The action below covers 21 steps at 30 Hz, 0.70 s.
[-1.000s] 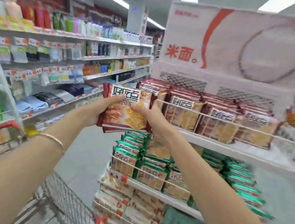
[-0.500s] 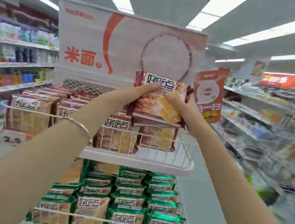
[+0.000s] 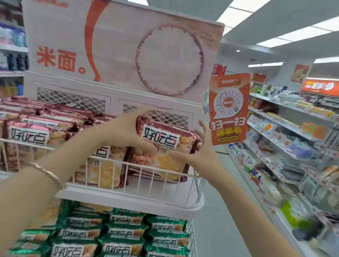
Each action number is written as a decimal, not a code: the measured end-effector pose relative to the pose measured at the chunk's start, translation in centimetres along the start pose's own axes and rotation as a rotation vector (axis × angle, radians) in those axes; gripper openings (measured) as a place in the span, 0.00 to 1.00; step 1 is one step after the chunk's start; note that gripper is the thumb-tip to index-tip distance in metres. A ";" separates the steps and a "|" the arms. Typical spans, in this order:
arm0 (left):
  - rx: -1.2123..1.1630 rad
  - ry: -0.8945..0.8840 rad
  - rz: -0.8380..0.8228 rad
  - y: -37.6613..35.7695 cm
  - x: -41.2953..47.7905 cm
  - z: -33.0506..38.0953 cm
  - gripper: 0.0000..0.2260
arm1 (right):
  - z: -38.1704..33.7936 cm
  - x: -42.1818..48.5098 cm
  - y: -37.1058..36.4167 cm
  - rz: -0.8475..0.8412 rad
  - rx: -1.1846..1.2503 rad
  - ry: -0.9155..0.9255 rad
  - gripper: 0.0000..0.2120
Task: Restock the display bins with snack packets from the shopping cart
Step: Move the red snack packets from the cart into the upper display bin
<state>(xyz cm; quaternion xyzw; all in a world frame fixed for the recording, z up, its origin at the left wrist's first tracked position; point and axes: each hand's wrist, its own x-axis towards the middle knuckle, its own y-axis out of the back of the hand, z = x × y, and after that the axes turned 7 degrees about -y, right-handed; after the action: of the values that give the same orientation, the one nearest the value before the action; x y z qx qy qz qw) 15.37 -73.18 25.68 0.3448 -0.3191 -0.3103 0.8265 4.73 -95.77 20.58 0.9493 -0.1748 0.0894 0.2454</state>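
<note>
A stack of red snack packets [image 3: 162, 150] with cracker pictures stands upright at the right end of the top white wire bin [image 3: 159, 191]. My left hand [image 3: 123, 131] grips the stack's upper left edge, fingers over the top. My right hand [image 3: 199, 153] is at its right side, thumb against the front and fingers spread past the right edge. More red packets [image 3: 28, 136] fill the bin to the left. Green packets [image 3: 126, 237] fill the bin below.
A big rice poster [image 3: 118, 46] tops the display. An orange hanging sign [image 3: 227, 109] sits right of the bin. Store shelves [image 3: 298, 139] line the aisle at right, and others [image 3: 4, 60] at far left. The cart is out of view.
My hands carried the red packets rightward and down, from in front of the poster into the right end of the top bin. My view swung right, and the cart left the frame.
</note>
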 end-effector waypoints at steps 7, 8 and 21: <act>0.097 0.188 -0.142 0.0 -1.9 0.6 0.43 | -0.1 -0.5 0.0 -0.220 -0.337 -0.046 0.55; 0.049 0.160 -0.120 0.0 -1.8 0.8 0.37 | -0.1 -0.4 0.0 -0.243 -0.352 -0.056 0.55; 0.693 -0.053 -0.260 -2.1 -0.3 -1.5 0.33 | -2.5 -1.4 -3.1 0.102 -0.695 0.222 0.29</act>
<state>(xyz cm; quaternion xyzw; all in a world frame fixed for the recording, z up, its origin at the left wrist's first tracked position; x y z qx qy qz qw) 15.63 -73.57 23.15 0.6337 -0.3801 -0.2952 0.6057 4.36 -91.55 21.05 0.7841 -0.2139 0.1392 0.5657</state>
